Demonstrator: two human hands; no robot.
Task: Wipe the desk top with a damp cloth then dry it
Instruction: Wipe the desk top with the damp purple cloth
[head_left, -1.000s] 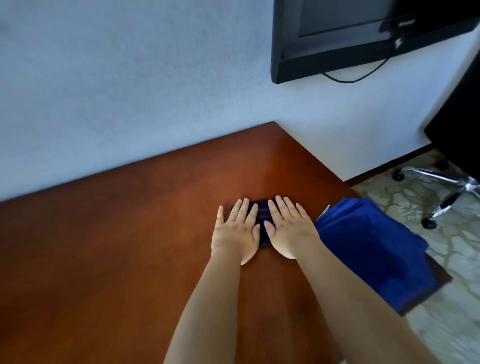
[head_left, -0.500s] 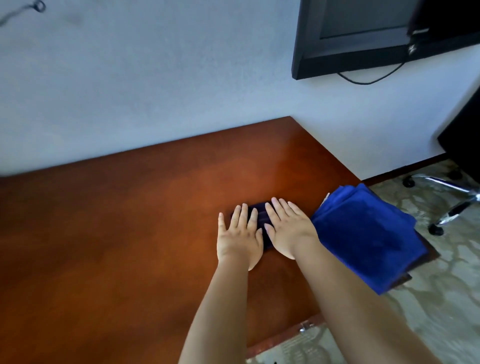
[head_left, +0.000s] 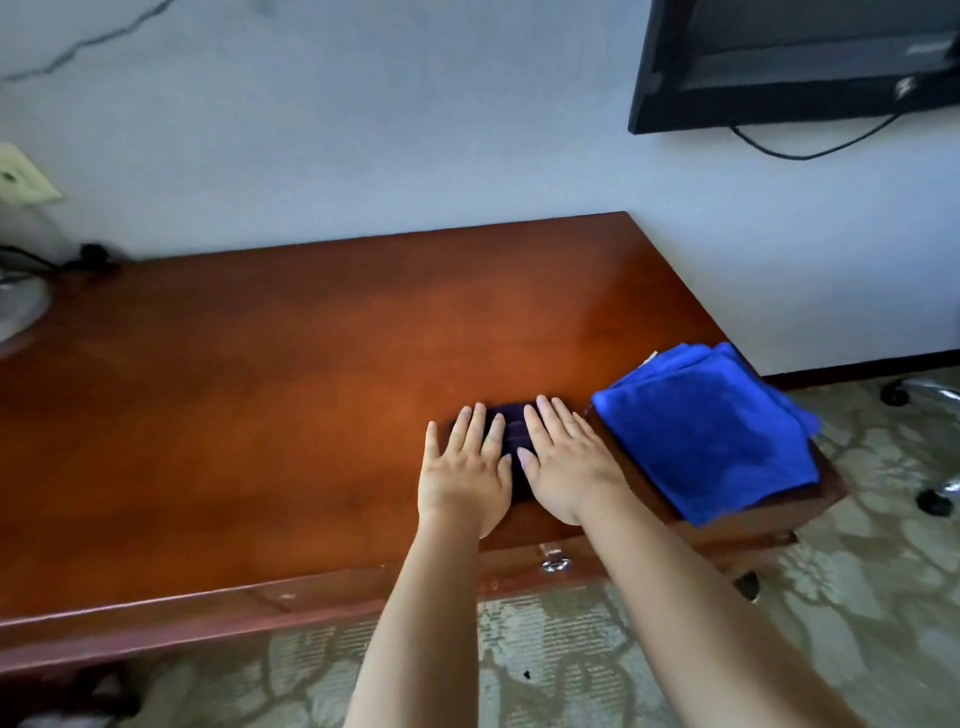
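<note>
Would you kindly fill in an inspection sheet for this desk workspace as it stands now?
Surface: glossy wooden desk top, a drawer handle on its front.
Job's things: dark cloth flat on the desk; folded blue towel at the right end, overhanging the edge.
Clutter: pale rounded object at far left, unclear.
Hands: left hand and right hand press flat on the dark cloth, fingers straight.
Cables: a cable hangs below the wall screen; a plug lead at left.
Surroundings: wall socket, patterned floor, chair castors.
</note>
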